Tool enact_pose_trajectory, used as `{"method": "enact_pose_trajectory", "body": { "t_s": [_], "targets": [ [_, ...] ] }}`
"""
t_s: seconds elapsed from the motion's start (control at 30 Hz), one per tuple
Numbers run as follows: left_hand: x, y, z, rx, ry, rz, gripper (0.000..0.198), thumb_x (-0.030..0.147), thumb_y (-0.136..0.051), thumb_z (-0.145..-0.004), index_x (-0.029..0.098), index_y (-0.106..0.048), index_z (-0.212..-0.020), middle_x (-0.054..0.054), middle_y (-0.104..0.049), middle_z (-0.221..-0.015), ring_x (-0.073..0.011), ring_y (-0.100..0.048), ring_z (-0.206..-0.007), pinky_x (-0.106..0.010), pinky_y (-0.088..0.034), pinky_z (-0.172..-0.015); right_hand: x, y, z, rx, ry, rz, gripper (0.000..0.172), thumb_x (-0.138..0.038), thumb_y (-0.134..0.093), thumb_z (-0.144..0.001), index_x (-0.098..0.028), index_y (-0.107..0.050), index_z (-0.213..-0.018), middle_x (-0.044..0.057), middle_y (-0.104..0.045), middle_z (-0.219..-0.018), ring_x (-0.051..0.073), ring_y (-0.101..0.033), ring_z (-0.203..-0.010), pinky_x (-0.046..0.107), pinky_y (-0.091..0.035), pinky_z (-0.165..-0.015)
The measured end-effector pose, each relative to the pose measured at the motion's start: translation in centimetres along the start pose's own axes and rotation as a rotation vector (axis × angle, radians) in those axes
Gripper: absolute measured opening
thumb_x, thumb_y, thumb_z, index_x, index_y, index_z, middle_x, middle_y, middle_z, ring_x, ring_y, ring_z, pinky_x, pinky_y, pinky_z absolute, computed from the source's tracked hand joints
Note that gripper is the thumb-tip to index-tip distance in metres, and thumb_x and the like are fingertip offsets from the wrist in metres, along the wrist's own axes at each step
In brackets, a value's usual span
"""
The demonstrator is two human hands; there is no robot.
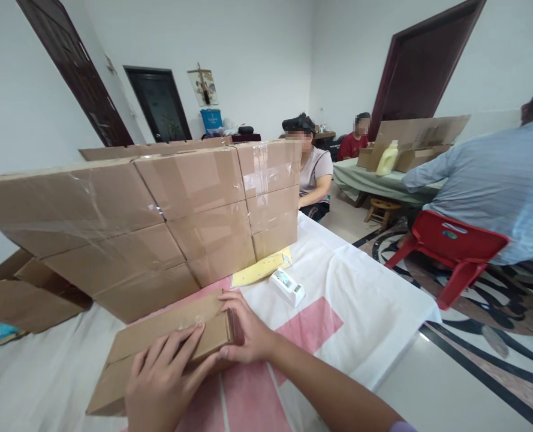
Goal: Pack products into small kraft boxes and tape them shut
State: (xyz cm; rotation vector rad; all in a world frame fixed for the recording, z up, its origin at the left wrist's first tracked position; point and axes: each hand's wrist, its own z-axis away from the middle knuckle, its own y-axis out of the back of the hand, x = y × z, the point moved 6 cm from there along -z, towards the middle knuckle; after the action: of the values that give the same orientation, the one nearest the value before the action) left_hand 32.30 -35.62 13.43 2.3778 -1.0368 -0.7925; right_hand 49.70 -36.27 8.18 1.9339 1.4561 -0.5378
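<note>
A closed brown cardboard box [158,327] lies flat on the cloth-covered table in front of me. Across its top spread the fingers of my left hand [162,372], with the thumb along the near side, gripping the near edge. Its right end is in my right hand [248,330], fingers over the top corner and thumb at the lower near corner. Just beyond the right hand sit a white tape dispenser [286,288] and a yellow patterned strip [261,271]. The box's underside is hidden.
A wall of stacked, taped cardboard boxes [189,210] stands behind the box. An open carton [27,294] is at the left. Nearby are a co-worker [318,174], another person on a red chair [457,237], and a green-covered table [354,174] with a yellow bottle [387,159].
</note>
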Motion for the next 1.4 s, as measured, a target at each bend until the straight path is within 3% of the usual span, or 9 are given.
{"method": "enact_pose_trajectory", "body": {
  "t_s": [0.23,0.5,0.9,1.4],
  "targets": [
    [0.20,0.06,-0.18,0.005,0.040,-0.010,0.038,0.051,-0.058,-0.096,0.021,-0.071,-0.115,-0.006,-0.078,-0.101,-0.0244,-0.064,-0.087,-0.036,-0.035,-0.073,0.05,-0.02,-0.04,0.000,-0.023,-0.004,0.076,-0.060,-0.078,-0.072,-0.022,-0.045,-0.129,0.018,-0.045,-0.142,0.033,-0.042,-0.140,0.053,-0.034,-0.116],
    [0.29,-0.36,0.01,-0.060,0.145,-0.041,0.047,0.054,-0.054,-0.095,0.019,-0.064,-0.125,-0.008,-0.077,-0.115,-0.0310,-0.064,-0.103,-0.042,-0.036,-0.082,0.14,-0.01,0.01,0.001,-0.019,-0.030,0.075,-0.057,-0.079,-0.073,-0.024,-0.045,-0.131,0.017,-0.044,-0.145,0.033,-0.040,-0.142,0.053,-0.032,-0.117],
    [0.35,-0.29,-0.29,-0.099,0.139,0.044,0.049,0.053,-0.054,-0.096,0.025,-0.059,-0.136,-0.004,-0.076,-0.120,-0.0280,-0.065,-0.109,-0.041,-0.036,-0.086,0.52,-0.20,0.13,-0.002,-0.009,-0.026,0.078,-0.056,-0.080,-0.072,-0.025,-0.043,-0.133,0.016,-0.042,-0.147,0.033,-0.038,-0.143,0.054,-0.031,-0.117],
    [0.28,-0.22,0.19,-0.049,0.127,0.033,0.053,0.051,-0.061,-0.092,0.025,-0.060,-0.139,-0.004,-0.077,-0.115,-0.0287,-0.065,-0.104,-0.039,-0.036,-0.085,0.07,0.05,0.02,-0.003,0.003,-0.022,0.077,-0.055,-0.081,-0.072,-0.024,-0.045,-0.132,0.017,-0.043,-0.146,0.032,-0.039,-0.142,0.053,-0.033,-0.116]
  ]
}}
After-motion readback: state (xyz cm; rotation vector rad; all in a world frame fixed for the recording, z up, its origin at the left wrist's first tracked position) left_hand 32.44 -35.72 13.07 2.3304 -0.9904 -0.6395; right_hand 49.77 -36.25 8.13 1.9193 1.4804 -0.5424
